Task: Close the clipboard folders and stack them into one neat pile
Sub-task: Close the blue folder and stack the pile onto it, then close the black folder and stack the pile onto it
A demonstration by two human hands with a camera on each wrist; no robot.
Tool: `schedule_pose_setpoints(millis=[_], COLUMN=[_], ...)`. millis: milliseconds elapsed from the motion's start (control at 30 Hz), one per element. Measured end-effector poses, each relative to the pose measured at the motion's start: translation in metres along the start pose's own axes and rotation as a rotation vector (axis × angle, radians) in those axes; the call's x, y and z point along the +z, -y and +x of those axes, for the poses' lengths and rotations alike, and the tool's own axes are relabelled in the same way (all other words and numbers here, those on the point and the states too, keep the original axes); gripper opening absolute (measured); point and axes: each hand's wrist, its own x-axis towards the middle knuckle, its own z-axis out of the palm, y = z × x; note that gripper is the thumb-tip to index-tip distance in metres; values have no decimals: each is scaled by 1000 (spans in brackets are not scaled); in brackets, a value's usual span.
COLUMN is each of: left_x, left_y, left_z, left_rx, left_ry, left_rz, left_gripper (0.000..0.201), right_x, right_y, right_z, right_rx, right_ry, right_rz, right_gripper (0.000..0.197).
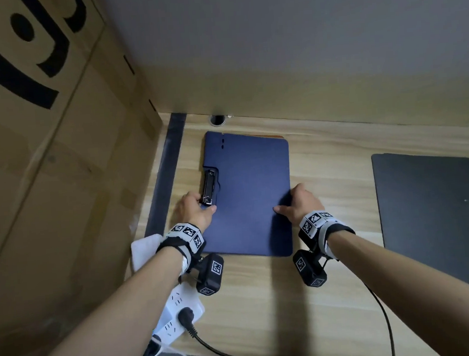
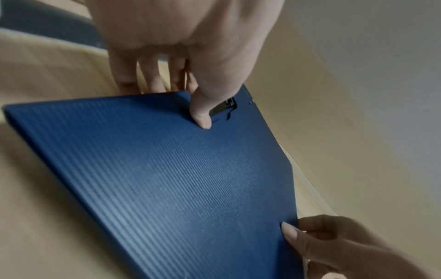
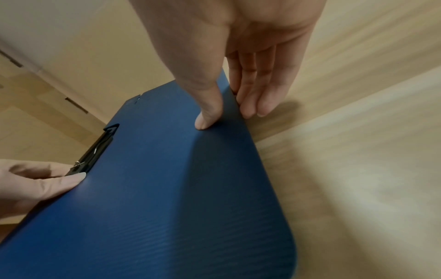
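A closed, ribbed dark-blue plastic clipboard folder (image 1: 250, 193) is pinched at both long edges by the left hand (image 1: 195, 210) and right hand (image 1: 300, 203), lengthwise toward the wooden desk's (image 1: 332, 153) back edge.

We found both forearms extended forward, each wrist banded with a marker-tagged strap. Our left hand (image 1: 193, 209) had its thumb laid flat on top and its fingers (image 2: 152, 79) curled down past an edge. Our right hand (image 1: 299, 202) matched it: thumb pressed on top, fingers (image 3: 262, 90) together and wrapped over the opposite edge.
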Motion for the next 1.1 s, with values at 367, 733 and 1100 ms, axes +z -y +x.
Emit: schedule_pose_setpoints(millis=[367, 733, 1100], left_x=[11, 40, 197], left_y=[-20, -79, -160], left_z=[-22, -93, -214], left_rx=[67, 245, 232], left_ry=[-14, -64, 456], left_rz=[143, -17, -104], left_gripper=[50, 71, 40], right_x=[5, -53, -150], right_y=[-29, -137, -360], right_z=[-1, -26, -52], right_rx=[29, -121, 173], right_ry=[-72, -82, -314], right_rz=[65, 138, 166], right_gripper=[56, 35, 57])
